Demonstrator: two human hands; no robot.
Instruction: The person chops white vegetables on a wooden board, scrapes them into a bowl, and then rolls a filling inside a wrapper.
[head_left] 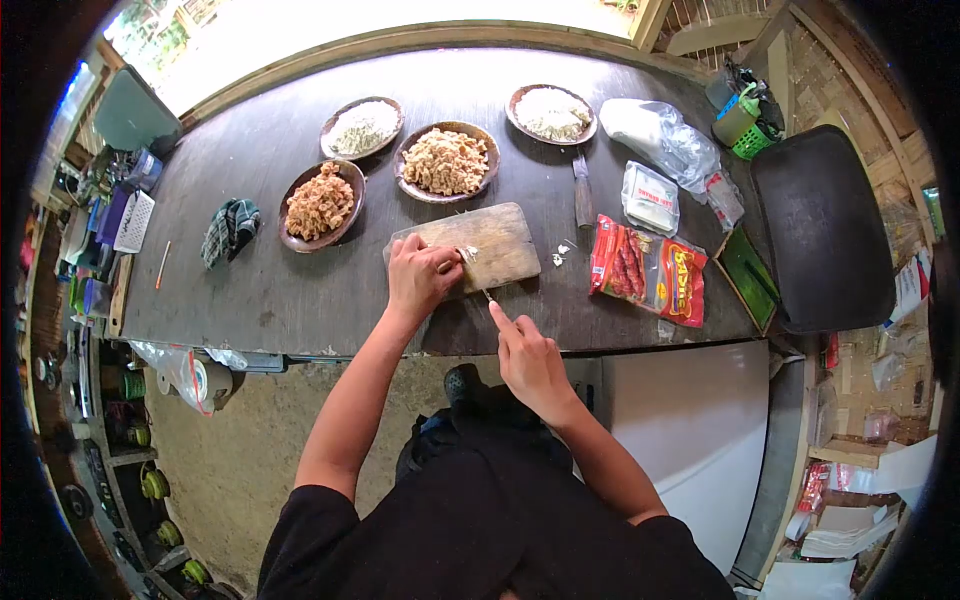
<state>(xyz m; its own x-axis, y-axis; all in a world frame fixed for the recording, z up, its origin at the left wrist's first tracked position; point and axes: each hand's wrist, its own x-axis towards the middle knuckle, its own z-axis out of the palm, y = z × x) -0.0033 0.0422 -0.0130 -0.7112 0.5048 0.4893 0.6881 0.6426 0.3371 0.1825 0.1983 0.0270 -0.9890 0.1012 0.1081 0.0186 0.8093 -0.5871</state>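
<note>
My left hand [425,275] rests on the left part of a worn wooden cutting board [505,235], its fingers bent and pressed together over something small that they mostly hide. Small whitish pieces [468,254] lie by its fingertips. My right hand [532,362] grips a small knife [489,295], index finger stretched along it; the blade points toward the board's near edge, and the handle is hidden in the palm. A few white scraps [561,252] lie on the table just right of the board.
Behind the board stand bowls of brown crumbly food [445,160], reddish-brown food [320,203] and white shreds [362,128], plus a plate of white shreds [550,113]. To the right are a cleaver [583,195], a red food packet [648,272], plastic bags [665,140] and a black tray [822,230]. A checked cloth [231,232] lies left.
</note>
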